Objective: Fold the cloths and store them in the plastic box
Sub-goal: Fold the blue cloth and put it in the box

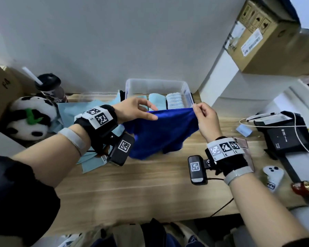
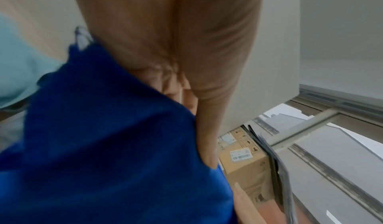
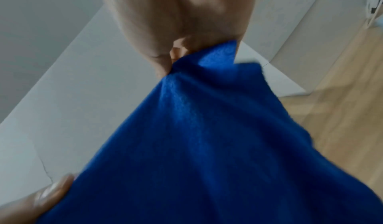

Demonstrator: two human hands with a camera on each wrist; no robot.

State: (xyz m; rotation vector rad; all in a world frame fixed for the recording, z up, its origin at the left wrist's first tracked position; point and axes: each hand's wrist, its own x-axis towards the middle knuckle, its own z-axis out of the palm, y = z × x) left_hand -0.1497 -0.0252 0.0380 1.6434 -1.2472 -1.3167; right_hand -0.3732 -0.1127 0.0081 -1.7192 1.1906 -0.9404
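A dark blue cloth (image 1: 159, 132) hangs above the wooden table, stretched between my two hands. My left hand (image 1: 146, 113) pinches its left top corner, and my right hand (image 1: 197, 108) pinches the right top corner. The lower part of the blue cloth (image 2: 103, 145) sags onto the table. Its fabric (image 3: 196, 137) fills both wrist views. Behind it stands the clear plastic box (image 1: 128, 86), with folded light cloths (image 1: 174, 101) standing inside. Light blue cloths (image 1: 73, 111) lie spread on the table to the left.
A panda plush (image 1: 30, 116) and a dark cup with a straw (image 1: 50, 88) sit at the far left. A black device with cables (image 1: 285, 132), a white controller (image 1: 273, 175) and a cardboard box (image 1: 268, 38) are on the right. White blocks (image 1: 227, 93) stand beside the plastic box.
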